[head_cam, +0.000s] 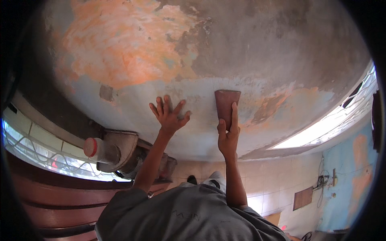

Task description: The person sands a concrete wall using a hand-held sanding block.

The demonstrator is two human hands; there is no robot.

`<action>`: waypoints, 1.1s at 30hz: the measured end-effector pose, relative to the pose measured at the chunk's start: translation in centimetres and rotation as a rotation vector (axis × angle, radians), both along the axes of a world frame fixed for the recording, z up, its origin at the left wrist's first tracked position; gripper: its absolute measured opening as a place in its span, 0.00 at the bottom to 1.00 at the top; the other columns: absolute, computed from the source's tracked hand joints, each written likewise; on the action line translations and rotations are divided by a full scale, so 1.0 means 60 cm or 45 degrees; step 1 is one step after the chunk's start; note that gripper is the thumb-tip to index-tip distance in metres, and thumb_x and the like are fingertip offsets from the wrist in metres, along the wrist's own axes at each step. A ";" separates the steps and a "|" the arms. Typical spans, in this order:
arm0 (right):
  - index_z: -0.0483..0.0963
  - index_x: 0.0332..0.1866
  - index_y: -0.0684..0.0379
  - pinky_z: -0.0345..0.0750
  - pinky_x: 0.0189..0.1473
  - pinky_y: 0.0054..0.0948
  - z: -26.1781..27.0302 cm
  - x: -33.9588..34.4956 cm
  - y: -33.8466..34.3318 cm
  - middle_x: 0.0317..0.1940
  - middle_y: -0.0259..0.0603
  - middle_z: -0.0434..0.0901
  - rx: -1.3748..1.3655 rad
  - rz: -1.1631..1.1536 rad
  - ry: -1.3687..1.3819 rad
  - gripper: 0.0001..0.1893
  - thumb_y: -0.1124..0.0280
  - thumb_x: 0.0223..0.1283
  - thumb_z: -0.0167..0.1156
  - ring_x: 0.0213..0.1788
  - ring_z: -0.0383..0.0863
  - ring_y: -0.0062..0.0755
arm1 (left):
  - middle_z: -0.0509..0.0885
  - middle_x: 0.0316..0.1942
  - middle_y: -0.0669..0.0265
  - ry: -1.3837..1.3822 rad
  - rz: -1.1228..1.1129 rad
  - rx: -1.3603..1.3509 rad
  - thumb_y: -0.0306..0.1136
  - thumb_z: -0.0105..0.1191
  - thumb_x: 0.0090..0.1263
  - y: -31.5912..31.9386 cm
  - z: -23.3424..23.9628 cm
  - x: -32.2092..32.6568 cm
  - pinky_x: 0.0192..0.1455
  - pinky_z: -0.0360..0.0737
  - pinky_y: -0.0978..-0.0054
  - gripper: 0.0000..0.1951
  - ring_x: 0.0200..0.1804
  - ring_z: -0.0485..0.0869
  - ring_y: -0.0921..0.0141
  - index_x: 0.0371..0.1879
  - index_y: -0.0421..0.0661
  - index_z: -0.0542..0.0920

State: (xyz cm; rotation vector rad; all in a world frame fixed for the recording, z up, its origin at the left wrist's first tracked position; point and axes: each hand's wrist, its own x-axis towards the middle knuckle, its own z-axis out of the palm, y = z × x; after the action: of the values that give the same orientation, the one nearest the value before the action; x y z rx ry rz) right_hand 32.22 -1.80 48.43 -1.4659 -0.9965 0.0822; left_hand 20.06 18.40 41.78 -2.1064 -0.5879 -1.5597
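A patchy wall (199, 90) fills the view before me, with pale blue-white, orange and grey-brown areas. My left hand (171, 117) has its fingers spread and its palm towards the pale band of this wall. It holds nothing, and it seems to rest on the surface. To its right, my right hand (228, 140) grips the lower end of a reddish-brown block (225, 105), which looks like sandpaper wrapped on a sanding block. The block lies up against the wall, its wider end upward. My thumb and a finger run along its edges; the other fingers are hidden.
On the left stand a clear plastic jar with a red lid (104, 151) and dark bulky items, near a grilled window (72, 164). Reddish-brown panels (60, 200) are below. A bright window opening (313, 126) is at right. Loose cables (322, 180) hang by a blue wall (343, 180) over tiled floor (271, 183).
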 end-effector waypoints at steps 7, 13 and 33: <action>0.51 0.75 0.57 0.69 0.28 0.23 0.001 -0.018 0.005 0.31 0.42 0.76 0.017 -0.043 0.035 0.31 0.67 0.70 0.50 0.23 0.68 0.22 | 0.50 0.75 0.51 0.140 0.013 0.083 0.60 0.54 0.60 0.003 -0.019 -0.016 0.71 0.32 0.35 0.25 0.77 0.42 0.47 0.55 0.66 0.79; 0.55 0.71 0.64 0.78 0.39 0.33 -0.038 -0.006 0.012 0.61 0.62 0.71 -0.052 -0.073 -0.070 0.28 0.69 0.69 0.51 0.46 0.84 0.49 | 0.53 0.75 0.54 0.073 0.035 0.058 0.60 0.53 0.60 0.012 -0.032 -0.011 0.72 0.35 0.36 0.26 0.76 0.47 0.50 0.58 0.71 0.77; 0.50 0.74 0.63 0.73 0.35 0.27 0.019 -0.024 0.016 0.66 0.55 0.66 -0.014 -0.061 0.121 0.31 0.65 0.70 0.49 0.34 0.73 0.26 | 0.57 0.74 0.57 -0.098 0.025 -0.023 0.60 0.53 0.60 0.011 -0.042 -0.007 0.74 0.36 0.43 0.23 0.77 0.48 0.56 0.55 0.74 0.80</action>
State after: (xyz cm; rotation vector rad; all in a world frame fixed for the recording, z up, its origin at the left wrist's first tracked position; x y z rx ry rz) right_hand 30.80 -0.84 49.54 -1.4814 -0.8844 0.1215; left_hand 19.66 19.06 39.24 -2.0553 -0.6492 -1.6363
